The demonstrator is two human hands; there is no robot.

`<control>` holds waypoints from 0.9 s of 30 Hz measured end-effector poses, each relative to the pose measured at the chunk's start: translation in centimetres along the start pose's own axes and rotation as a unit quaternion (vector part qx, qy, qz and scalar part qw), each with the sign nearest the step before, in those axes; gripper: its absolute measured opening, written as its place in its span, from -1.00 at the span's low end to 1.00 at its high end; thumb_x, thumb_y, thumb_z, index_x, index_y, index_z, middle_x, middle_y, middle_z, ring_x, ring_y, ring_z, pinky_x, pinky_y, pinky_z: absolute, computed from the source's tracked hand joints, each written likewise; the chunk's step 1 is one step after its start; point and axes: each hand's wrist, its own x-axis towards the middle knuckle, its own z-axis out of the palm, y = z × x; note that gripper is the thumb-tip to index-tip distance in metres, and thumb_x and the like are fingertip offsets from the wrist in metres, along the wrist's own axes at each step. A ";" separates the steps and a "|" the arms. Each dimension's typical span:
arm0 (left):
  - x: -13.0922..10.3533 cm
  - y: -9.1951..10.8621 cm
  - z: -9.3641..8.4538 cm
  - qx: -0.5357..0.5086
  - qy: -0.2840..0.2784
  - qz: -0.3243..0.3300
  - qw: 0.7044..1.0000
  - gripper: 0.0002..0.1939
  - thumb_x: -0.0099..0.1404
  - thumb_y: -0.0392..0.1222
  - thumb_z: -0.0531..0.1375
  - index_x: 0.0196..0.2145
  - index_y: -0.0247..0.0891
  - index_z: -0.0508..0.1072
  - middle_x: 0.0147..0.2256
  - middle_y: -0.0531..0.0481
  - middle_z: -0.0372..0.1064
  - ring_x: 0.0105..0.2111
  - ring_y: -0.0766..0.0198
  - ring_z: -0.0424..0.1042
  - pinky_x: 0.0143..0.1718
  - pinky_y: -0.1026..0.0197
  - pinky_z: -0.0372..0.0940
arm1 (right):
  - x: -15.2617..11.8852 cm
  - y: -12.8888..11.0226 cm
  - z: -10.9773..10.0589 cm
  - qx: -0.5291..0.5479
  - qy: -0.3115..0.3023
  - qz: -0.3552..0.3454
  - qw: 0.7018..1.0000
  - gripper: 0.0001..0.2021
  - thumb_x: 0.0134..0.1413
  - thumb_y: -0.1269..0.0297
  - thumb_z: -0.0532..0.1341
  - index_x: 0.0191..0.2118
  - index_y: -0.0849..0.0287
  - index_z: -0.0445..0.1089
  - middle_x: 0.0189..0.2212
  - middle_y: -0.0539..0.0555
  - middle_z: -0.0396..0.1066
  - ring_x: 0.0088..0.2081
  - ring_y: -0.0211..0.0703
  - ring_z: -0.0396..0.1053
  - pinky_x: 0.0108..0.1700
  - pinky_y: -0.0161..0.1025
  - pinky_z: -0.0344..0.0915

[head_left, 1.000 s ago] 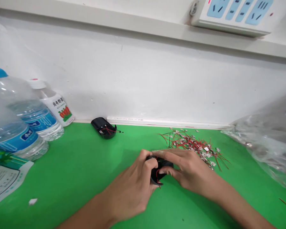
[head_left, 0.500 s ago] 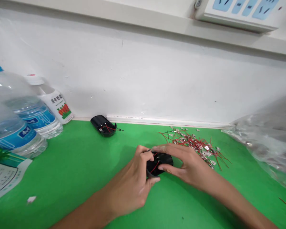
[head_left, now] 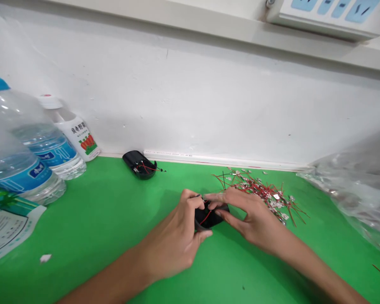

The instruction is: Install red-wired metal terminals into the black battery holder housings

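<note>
A black curved plastic shell (head_left: 211,218) with a red wire inside is held between both hands, low in the middle of the head view. My left hand (head_left: 180,236) grips its left end, thumb below and fingers over the upper edge. My right hand (head_left: 245,213) is on its right side, with the thumb at the shell's inside and a fingertip reaching in by the wire. The fingers hide part of the inside. Behind and to the right of my right hand lies a loose pile of red wires with small metal tabs (head_left: 266,192).
A second black shell with wires (head_left: 139,165) lies near the wall on the green table (head_left: 114,219). Water bottles (head_left: 34,177), a white-capped bottle (head_left: 80,137) and a printed packet (head_left: 6,228) stand or lie left. Clear plastic bags (head_left: 354,190) are at right.
My right hand's fingers have moved further into the shell, with a fingertip now inside by the wire. My left hand keeps its hold. The view has shifted slightly.
</note>
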 end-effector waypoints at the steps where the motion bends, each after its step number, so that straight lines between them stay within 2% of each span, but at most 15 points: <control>1: 0.0 0.0 0.0 0.000 0.000 0.001 1.000 -0.53 0.43 -0.44 0.13 0.11 -0.11 -0.03 0.05 -0.17 0.05 0.08 -0.01 0.32 0.13 -0.13 0.36 | 0.0 0.0 0.0 0.003 -0.002 0.002 1.000 -0.58 0.34 0.50 0.24 0.19 -0.11 0.47 -0.14 -0.04 0.57 -0.11 -0.20 0.49 -0.04 -0.27 0.40; 17: 0.1 0.3 0.0 0.010 -0.008 0.019 1.000 -0.47 0.41 -0.47 0.16 0.11 -0.11 -0.06 0.04 -0.18 0.04 0.10 -0.08 0.30 0.10 -0.22 0.40 | 0.3 -0.2 -0.4 0.012 -0.029 0.020 0.999 -0.71 0.34 0.48 0.24 0.06 0.00 0.51 -0.17 -0.04 0.56 -0.15 -0.23 0.50 -0.06 -0.29 0.39; 20: 0.1 0.4 0.0 0.017 -0.014 0.030 0.999 -0.48 0.41 -0.49 0.15 0.10 -0.12 -0.06 0.03 -0.18 0.04 0.12 -0.11 0.29 0.09 -0.22 0.40 | 0.3 -0.5 -0.6 0.004 -0.037 0.019 0.999 -0.80 0.36 0.46 0.22 -0.03 0.05 0.51 -0.19 -0.02 0.56 -0.18 -0.22 0.50 -0.10 -0.28 0.39; 24: -0.1 0.6 0.1 0.023 -0.030 0.045 0.998 -0.46 0.39 -0.49 0.17 0.10 -0.12 -0.05 0.04 -0.18 0.05 0.12 -0.14 0.28 0.08 -0.25 0.41 | 0.0 -1.4 -1.0 -0.031 -0.072 0.015 0.997 -0.87 0.37 0.45 0.17 -0.15 0.11 0.45 -0.26 0.01 0.50 -0.24 -0.18 0.44 -0.18 -0.23 0.34; 27: -0.2 0.7 0.0 0.026 -0.038 0.047 0.998 -0.47 0.39 -0.48 0.17 0.10 -0.11 -0.04 0.04 -0.18 0.05 0.10 -0.14 0.31 0.06 -0.25 0.42 | -0.3 -2.0 -1.4 -0.079 -0.105 0.006 0.991 -0.85 0.39 0.45 0.11 -0.11 0.13 0.41 -0.27 0.04 0.43 -0.25 -0.14 0.40 -0.22 -0.20 0.32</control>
